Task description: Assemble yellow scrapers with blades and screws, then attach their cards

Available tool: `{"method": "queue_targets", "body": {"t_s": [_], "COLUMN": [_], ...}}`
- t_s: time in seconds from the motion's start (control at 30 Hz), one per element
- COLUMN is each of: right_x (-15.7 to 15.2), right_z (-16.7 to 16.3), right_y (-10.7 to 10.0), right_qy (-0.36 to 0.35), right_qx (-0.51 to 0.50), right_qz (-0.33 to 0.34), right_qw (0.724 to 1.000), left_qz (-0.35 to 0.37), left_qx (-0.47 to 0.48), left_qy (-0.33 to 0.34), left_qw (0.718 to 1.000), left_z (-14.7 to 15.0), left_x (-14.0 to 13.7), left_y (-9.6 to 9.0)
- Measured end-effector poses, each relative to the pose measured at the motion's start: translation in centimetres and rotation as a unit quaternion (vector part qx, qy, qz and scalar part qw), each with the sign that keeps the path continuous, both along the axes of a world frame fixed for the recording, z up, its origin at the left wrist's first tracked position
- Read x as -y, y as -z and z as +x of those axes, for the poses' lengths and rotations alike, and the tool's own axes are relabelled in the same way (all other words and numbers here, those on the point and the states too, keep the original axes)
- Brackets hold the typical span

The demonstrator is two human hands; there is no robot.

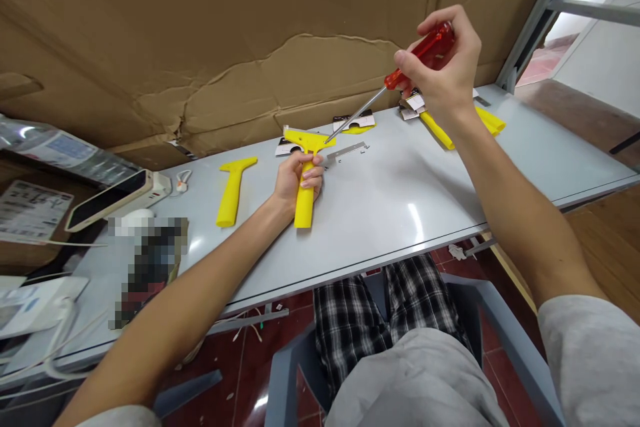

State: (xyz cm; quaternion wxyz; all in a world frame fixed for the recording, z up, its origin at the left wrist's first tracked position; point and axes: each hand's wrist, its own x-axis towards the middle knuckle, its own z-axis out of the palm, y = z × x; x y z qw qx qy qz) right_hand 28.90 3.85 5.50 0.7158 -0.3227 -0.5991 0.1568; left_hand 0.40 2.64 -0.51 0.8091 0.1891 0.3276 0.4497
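My left hand (299, 181) is wrapped round the handle of a yellow scraper (305, 203), its wide head pointing away from me. In my right hand (453, 63) is a screwdriver (425, 50) with a clear red handle. The shaft slants down to the left, and its tip meets the right side of the scraper's head; whether a screw sits there is too small to tell. Just right of the scraper lie a thin metal blade (346, 151) and several tiny screws (363, 151). A second yellow scraper (232, 193) rests on the table to the left.
Printed cards with yellow pieces (354, 122) lie along the back, against a cardboard sheet (225, 20). More yellow scrapers (437, 130) are at the right. A phone (107, 200), cables and a plastic bottle (70, 147) crowd the left end of the white table (380, 213).
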Motion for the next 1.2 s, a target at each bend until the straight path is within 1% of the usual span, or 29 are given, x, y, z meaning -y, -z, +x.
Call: {"method": "queue_targets", "body": {"t_s": [0.07,0.17,0.23,0.3,0.53,0.63,0.73,0.87,0.97,1.2], "right_x": [0.0,-0.3,-0.4,-0.4,0.6,0.6,0.5,0.9,1.3,1.8], "right_z": [-0.3,-0.4,-0.3,-0.1,-0.2,-0.1,0.2,0.5,0.7,0.7], "right_y": [0.3,0.4,0.3,0.1,-0.5,-0.5,-0.6,-1.0,-1.4,-1.8], "right_qy": [-0.008,-0.019,-0.024,-0.023,0.016,0.01,0.006,0.003,-0.011,-0.011], "right_qx": [0.011,-0.007,-0.018,-0.021,0.008,0.008,0.028,0.038,0.074,0.071], "right_qz": [-0.014,0.018,0.044,0.054,0.001,-0.004,-0.037,-0.059,-0.108,-0.116], "right_qw": [1.0,1.0,0.999,0.998,1.0,1.0,0.999,0.998,0.991,0.991], "left_qz": [0.006,0.018,0.015,0.006,-0.002,0.002,-0.001,-0.008,-0.003,-0.017], "left_qx": [0.0,-0.002,-0.005,-0.008,-0.005,-0.001,-0.001,-0.002,0.002,0.001], "left_qy": [0.004,0.01,0.013,0.014,0.006,0.007,0.01,0.008,0.007,0.007], "left_qw": [1.0,1.0,1.0,1.0,1.0,1.0,1.0,1.0,1.0,1.0], "left_z": [0.0,0.0,0.1,0.1,0.0,-0.1,-0.1,0.0,0.0,0.1], "left_x": [0.1,0.2,0.2,0.3,0.2,0.1,0.1,0.2,0.3,0.3], "left_y": [0.0,-0.1,-0.2,-0.3,-0.3,-0.2,-0.2,-0.3,-0.4,-0.5]}}
